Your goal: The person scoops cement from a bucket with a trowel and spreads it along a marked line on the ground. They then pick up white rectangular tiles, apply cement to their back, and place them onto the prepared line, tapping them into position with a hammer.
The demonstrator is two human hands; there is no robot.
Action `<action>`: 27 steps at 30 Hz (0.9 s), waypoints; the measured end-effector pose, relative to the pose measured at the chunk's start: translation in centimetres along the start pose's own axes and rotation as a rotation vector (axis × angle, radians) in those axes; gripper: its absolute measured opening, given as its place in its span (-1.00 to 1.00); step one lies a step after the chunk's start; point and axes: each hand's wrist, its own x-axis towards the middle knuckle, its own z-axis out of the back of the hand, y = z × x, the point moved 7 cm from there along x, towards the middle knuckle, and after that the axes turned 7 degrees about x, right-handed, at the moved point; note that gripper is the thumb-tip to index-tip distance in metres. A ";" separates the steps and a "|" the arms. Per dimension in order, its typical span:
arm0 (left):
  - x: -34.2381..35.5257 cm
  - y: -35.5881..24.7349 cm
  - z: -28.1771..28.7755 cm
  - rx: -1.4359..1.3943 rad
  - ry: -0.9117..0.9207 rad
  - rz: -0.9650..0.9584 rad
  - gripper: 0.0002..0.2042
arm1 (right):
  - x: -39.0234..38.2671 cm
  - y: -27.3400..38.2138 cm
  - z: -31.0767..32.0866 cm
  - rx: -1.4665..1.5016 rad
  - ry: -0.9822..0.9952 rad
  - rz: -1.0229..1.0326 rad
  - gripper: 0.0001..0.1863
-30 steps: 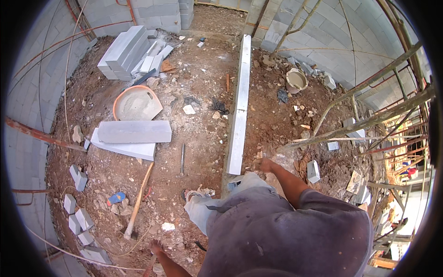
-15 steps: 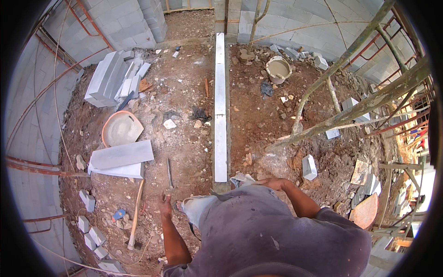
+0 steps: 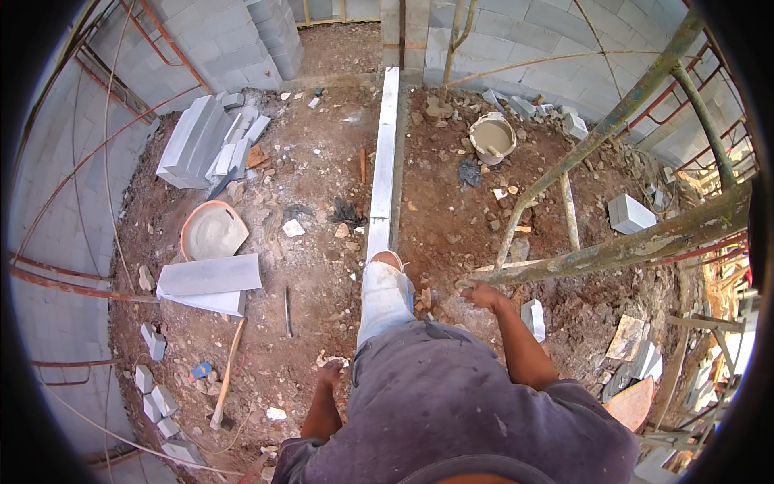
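Note:
My left hand [image 3: 329, 373] hangs low beside my hip, with nothing seen in it and its fingers loosely apart. My right hand [image 3: 481, 297] is held out to the right, fingers loosely bent, and appears empty. In the picture it overlaps the foot of a slanting wooden pole [image 3: 597, 256]; whether it touches the pole cannot be made out. Between my hands my leg in pale trousers [image 3: 382, 298] reaches forward, the foot over the near end of a long row of white blocks [image 3: 384, 145]. A metal bar [image 3: 288, 313] lies on the soil to the left.
A mortar-filled basin [image 3: 213, 232] and two slabs [image 3: 211, 276] lie left, with a long-handled tool [image 3: 229, 373] nearer me. Stacked blocks [image 3: 193, 141] stand behind. A bucket [image 3: 493, 139] is far right. Leaning poles and loose blocks [image 3: 631, 214] crowd the right side.
My leg has swung forward over the row of blocks. My right hand has left my thigh and moved outward near the pole. My left hand has dropped back toward my hip.

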 end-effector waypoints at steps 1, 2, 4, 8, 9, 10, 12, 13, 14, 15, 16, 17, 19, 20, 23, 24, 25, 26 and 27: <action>0.6 -1.7 -0.7 0.046 0.018 -0.044 -0.55 | 2.8 1.8 0.2 -0.072 0.015 0.041 -0.30; 1.3 -3.6 -1.4 0.098 0.042 -0.090 -0.56 | 6.0 2.6 1.0 -0.041 0.028 0.087 -0.32; 3.0 -5.8 -1.8 0.080 0.003 -0.050 -0.58 | 11.8 5.8 2.8 -0.062 0.010 0.133 -0.34; 2.9 -14.6 -4.0 0.291 -0.090 -0.308 -0.62 | 20.9 10.5 8.9 -0.437 -0.288 0.087 -0.49; 4.4 -17.6 -5.9 0.375 -0.090 -0.432 -0.65 | 24.5 10.8 11.4 -0.953 -0.121 0.101 -0.55; 6.8 -20.4 -9.4 0.337 -0.021 -0.419 -0.67 | 27.4 9.5 15.1 -1.466 0.056 0.081 -0.60; 9.5 -25.9 -13.9 0.287 0.068 -0.421 -0.69 | 30.1 8.4 23.7 -1.333 -0.153 0.111 -0.65; 10.1 -29.2 -17.3 0.258 0.109 -0.455 -0.68 | 30.1 8.6 29.0 -1.285 -0.258 0.104 -0.68; 11.6 -26.6 -15.4 0.282 -0.052 -0.454 -0.67 | 31.5 12.1 27.9 -0.910 -0.326 0.113 -0.70; 12.6 -23.0 -11.6 0.310 -0.246 -0.428 -0.67 | 31.8 16.0 23.4 -0.521 -0.319 0.096 -0.71; 12.4 -24.3 -12.9 0.283 -0.108 -0.511 -0.66 | 30.7 16.6 25.8 -0.283 -0.383 0.035 -0.72; 12.5 -27.1 -13.3 0.257 0.019 -0.606 -0.66 | 29.5 17.4 27.8 -0.037 -0.458 -0.006 -0.73; 15.0 -28.2 -13.1 0.250 0.086 -0.468 -0.65 | 28.6 15.9 31.0 0.178 -0.539 -0.018 -0.71; 16.4 -29.0 -12.3 0.214 0.091 -0.435 -0.65 | 28.6 15.0 32.4 0.272 -0.571 -0.027 -0.68; 20.5 -33.8 -9.9 0.035 0.106 -0.432 -0.63 | 29.8 7.4 38.7 0.441 -0.662 -0.162 -0.62; 21.0 -36.9 -10.3 0.079 0.091 -0.437 -0.62 | 29.5 4.1 40.2 0.472 -0.698 -0.248 -0.61; 19.9 -40.2 -10.1 0.184 0.037 -0.423 -0.62 | 29.6 3.3 40.2 -0.142 -0.578 -0.192 -0.61; 18.2 -43.2 -9.6 0.243 0.002 -0.426 -0.61 | 30.1 2.9 38.4 -0.738 -0.394 -0.115 -0.61; 16.3 -45.7 -9.1 0.279 -0.024 -0.439 -0.60 | 30.6 2.0 36.9 -1.013 -0.256 -0.101 -0.61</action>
